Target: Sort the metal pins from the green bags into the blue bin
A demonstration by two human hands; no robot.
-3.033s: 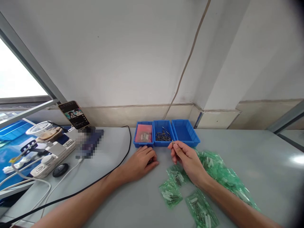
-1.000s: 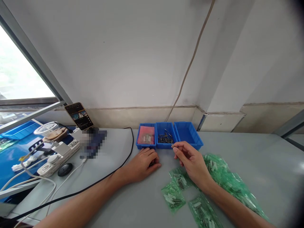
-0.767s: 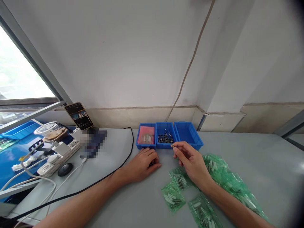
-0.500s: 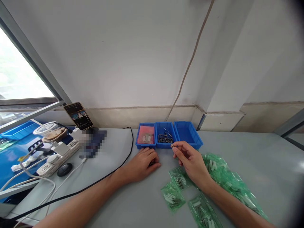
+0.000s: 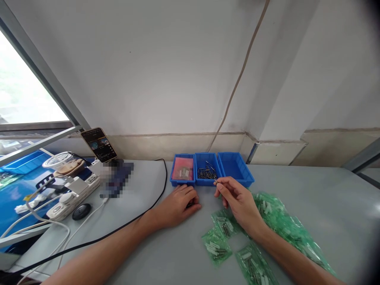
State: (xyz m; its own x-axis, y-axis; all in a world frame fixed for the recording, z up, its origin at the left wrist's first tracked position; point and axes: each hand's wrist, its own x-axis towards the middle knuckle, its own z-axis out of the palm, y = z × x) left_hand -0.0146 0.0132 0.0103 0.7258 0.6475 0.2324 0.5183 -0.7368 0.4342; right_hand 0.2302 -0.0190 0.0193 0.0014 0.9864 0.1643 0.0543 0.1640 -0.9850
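My right hand hovers at the front edge of the middle blue bin, thumb and forefinger pinched on a small thin metal piece. Dark screw-like metal pieces lie heaped in that bin. On the table before the left blue bin rests my left hand, fingers curled in; something dark shows under them, too hidden to name. Small green bags with metal and white pieces lie below my right hand: one bag, a second bag and a third bag.
A pink bag fills the left bin. The right blue bin stands beside the middle one. More green bags are piled right of my forearm. A black cable, power strip, black mouse-like object and propped phone are at left.
The view has shifted very slightly. My right hand still pinches the small metal piece, now tilted a little differently; my left hand has not moved.
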